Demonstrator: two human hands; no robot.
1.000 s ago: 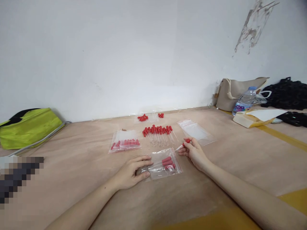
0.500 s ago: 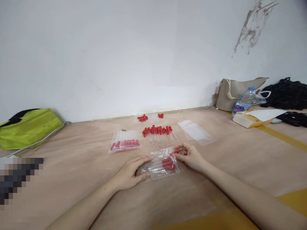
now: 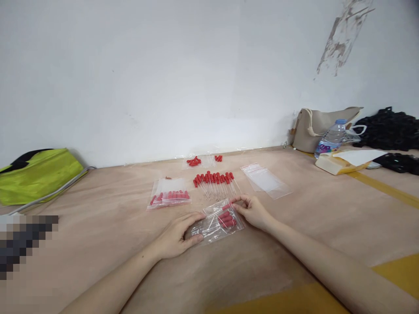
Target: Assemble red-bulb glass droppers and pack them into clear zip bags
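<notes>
A clear zip bag [image 3: 209, 233] lies in front of me with several red-bulbed droppers [image 3: 227, 219] inside, their thin clear stems pointing left. My left hand [image 3: 178, 233] grips the bag's left end, thumb below and fingers above. At the mouth on the right, my right hand [image 3: 250, 211] has thumb and forefinger together on the bulb end of one more dropper [image 3: 227, 206]. That dropper lies mostly within the bag, along its upper side; my fingertips partly hide its end. Beyond the bag, a row of loose droppers [image 3: 214, 179] lies with the bulbs facing away.
Filled zip bags [image 3: 168, 196] lie to the left, flat unfilled bags [image 3: 266, 181] to the right. Red bulbs [image 3: 194, 161] sit near the wall. Further right are a water bottle [image 3: 330, 137], a beige bag [image 3: 322, 124] and a tissue pack [image 3: 337, 163]; a yellow-green bag [image 3: 42, 176] is far left.
My right hand has moved left, and the dropper has slid further into the zip bag. The left hand stays on the bag's left end. The view has shifted slightly.
</notes>
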